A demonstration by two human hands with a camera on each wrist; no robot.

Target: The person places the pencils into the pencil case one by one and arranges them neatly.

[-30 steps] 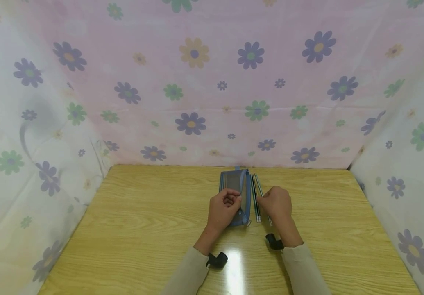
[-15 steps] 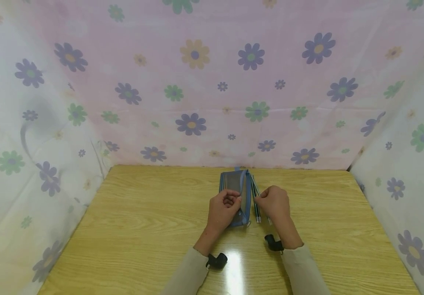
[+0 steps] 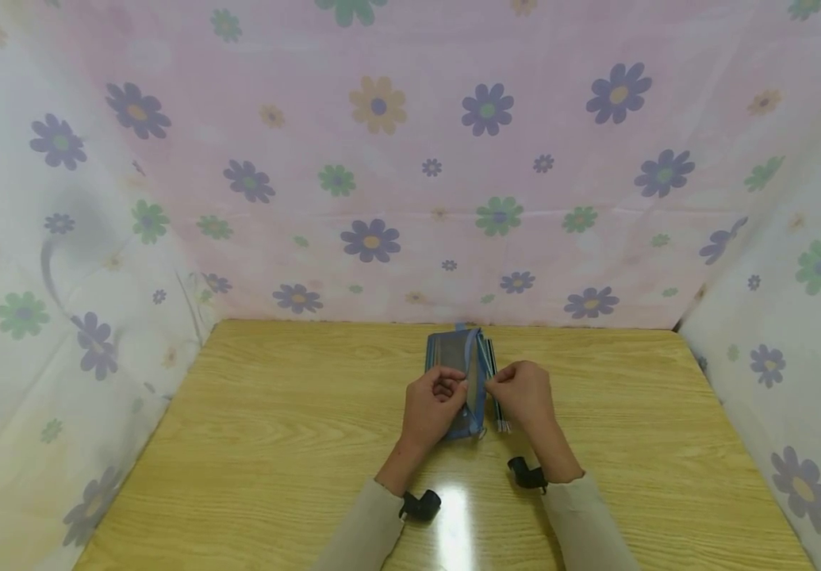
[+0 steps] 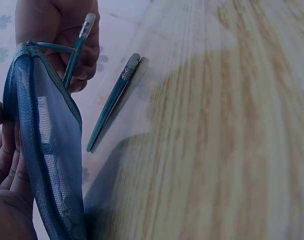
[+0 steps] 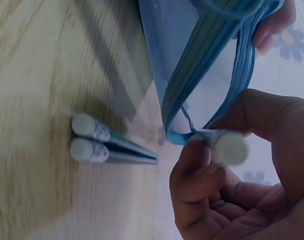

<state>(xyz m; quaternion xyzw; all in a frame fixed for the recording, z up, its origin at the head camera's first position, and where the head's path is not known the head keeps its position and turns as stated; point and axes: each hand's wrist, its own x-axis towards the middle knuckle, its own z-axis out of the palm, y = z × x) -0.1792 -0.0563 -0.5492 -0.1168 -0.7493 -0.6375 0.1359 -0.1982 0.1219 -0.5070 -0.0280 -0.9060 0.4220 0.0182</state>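
Note:
My left hand (image 3: 430,403) grips the top edge of a blue mesh pencil case (image 3: 450,349), which stands on its side with its zipped mouth open toward the right. Between thumb and fingers of my right hand (image 3: 527,396) is a dark green pencil (image 4: 75,57), held close to the case's mouth. In the right wrist view its white eraser (image 5: 232,148) faces the camera, and the rest of the shaft is mostly hidden behind the fingers. Two more pencils (image 5: 91,151) lie side by side on the table just right of the case, eraser ends toward me.
The wood-grain table (image 3: 274,444) runs back to a flowered cloth wall (image 3: 410,182), with cloth on both sides as well. A black wrist camera (image 3: 420,505) sits on the left sleeve and another wrist camera (image 3: 527,473) on the right.
My right hand has moved left, bringing the pencil from beside the two lying ones to the mouth of the case. The left hand and the case stay in place.

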